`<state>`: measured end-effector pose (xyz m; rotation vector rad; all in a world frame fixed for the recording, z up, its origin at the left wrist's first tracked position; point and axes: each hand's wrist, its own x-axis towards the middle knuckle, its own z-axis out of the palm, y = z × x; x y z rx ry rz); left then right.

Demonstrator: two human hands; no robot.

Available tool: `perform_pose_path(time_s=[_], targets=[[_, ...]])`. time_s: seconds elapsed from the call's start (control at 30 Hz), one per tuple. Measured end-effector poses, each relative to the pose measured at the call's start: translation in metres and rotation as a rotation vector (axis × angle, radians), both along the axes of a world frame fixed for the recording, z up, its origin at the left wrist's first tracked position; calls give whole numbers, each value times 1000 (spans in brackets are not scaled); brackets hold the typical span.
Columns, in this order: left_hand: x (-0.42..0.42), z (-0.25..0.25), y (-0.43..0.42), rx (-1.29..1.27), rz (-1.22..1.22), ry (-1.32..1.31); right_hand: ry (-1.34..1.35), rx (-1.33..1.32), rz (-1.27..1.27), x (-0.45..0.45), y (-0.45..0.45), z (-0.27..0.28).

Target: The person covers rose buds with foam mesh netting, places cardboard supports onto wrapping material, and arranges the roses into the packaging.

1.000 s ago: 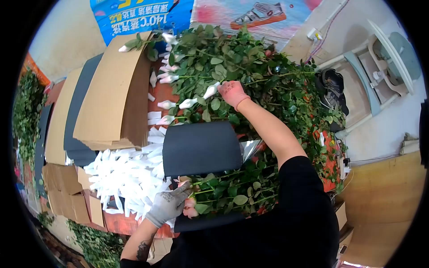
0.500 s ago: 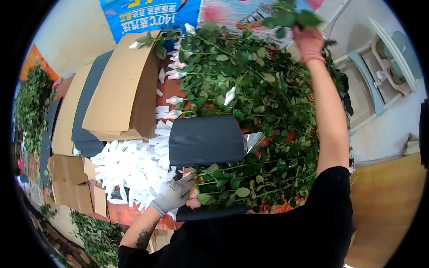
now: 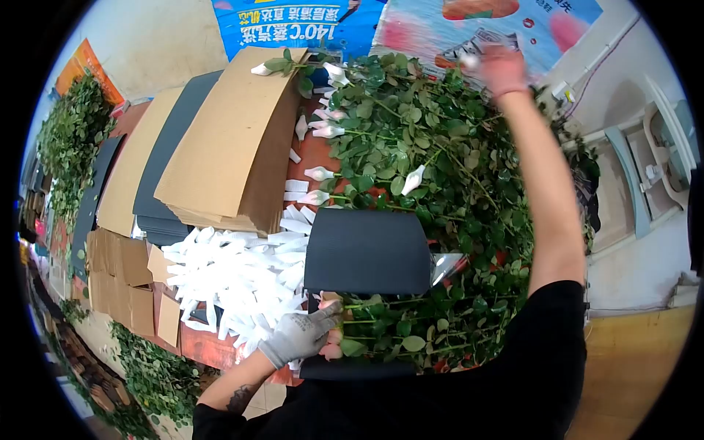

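In a grey glove, my left hand (image 3: 299,337) is closed at the pink roses (image 3: 332,345) near the front edge, beside a pile of white foam sleeves (image 3: 235,282). My right hand (image 3: 504,70), in a pink glove and blurred, is raised over the back of the leafy rose heap (image 3: 455,147). A white-sleeved rose (image 3: 469,61) shows at its fingers, smeared by motion. Between the hands lies a black corrugated sheet (image 3: 368,251). One sleeved bud (image 3: 413,180) rests on the leaves, and several others line the left side of the heap.
Stacks of brown cardboard (image 3: 231,139) and black sheets (image 3: 172,158) stand at the left, with a folded carton (image 3: 121,282) in front. A poster (image 3: 293,29) hangs at the back. White chair-like furniture (image 3: 631,176) is at the right.
My right hand has gone from the sleeved buds to the back right, then slightly down with a sleeved rose at its fingers. My left hand stays by the pink roses. The view has shifted.
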<state>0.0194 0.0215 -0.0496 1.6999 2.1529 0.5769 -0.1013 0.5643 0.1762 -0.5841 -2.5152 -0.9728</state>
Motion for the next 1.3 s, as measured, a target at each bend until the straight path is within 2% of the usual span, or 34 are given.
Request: perform_pose_path(time_s=[0.03,0.1,0.13,0.17,0.23,0.3,0.33,0.4,0.43,0.5,0.53,0.57,0.6,0.67,0.7,0.73,0.77,0.8,0.83,0.87,0.93,0.97,1.0,1.03,1.1,1.13,1.17,1.27,1.3], targets=[[0,-6,-1,11,1,2,64,-23,224,-30,-31,-27],[2,5,1,-68,13,-38,-81,-313,252,-72,-107,-68],[2,5,1,-69,30,-77,-1,-267,358,-98,-108,-110],[2,0,-1,-69,37,-61,-13,-341,300,-113,-122,-129],[1,-7,-3,-8,2,-64,-142,-306,206,-140,-127,-161],[-2,-2,-2,-25,-30,-88,-125,-443,168,-150,-126,-177],[-2,9,0,-26,12,-120,-72,-532,237,-167,-104,-202],[0,11,2,17,15,-98,-77,-399,281,-147,-92,-199],[1,11,3,39,15,-80,-140,-179,268,-115,-115,-150],[-1,13,4,75,3,-72,5,-283,173,-79,-115,-79],[-2,14,5,85,-9,-75,203,-157,274,-55,-102,-55],[-1,13,5,48,6,-151,93,-338,219,-16,-112,3],[-1,9,4,52,11,-141,-16,-229,-62,6,-104,39],[2,12,3,15,26,-203,260,121,115,79,-90,103],[1,18,6,-16,52,-265,436,-185,498,108,-66,131],[1,16,6,48,23,-209,532,-475,585,142,-108,151],[1,7,4,113,4,-181,575,-555,582,165,-142,161],[5,14,3,61,37,-204,619,-644,576,187,-172,159],[6,22,8,17,75,-219,452,-677,547,215,-200,150],[6,23,13,12,88,-225,490,-557,492,226,-210,124],[10,25,7,116,-23,102,-69,-136,694,267,-210,81],[12,29,3,210,-41,306,-172,-206,662,275,-235,46],[19,14,-1,150,26,50,-367,-318,541,282,-257,14],[21,9,-2,148,17,64,-486,-311,432,291,-279,-21],[22,23,-1,-22,4,-21,-488,-306,563,306,-279,-102],[23,24,-2,-85,-1,-19,-644,-340,569,294,-293,-108],[23,24,-3,-140,-13,-19,-675,-413,567,295,-296,-131],[24,21,-2,-200,-2,-40,-698,-300,544,287,-314,-141],[25,22,0,-195,20,-55,-613,-443,520,279,-328,-128]])
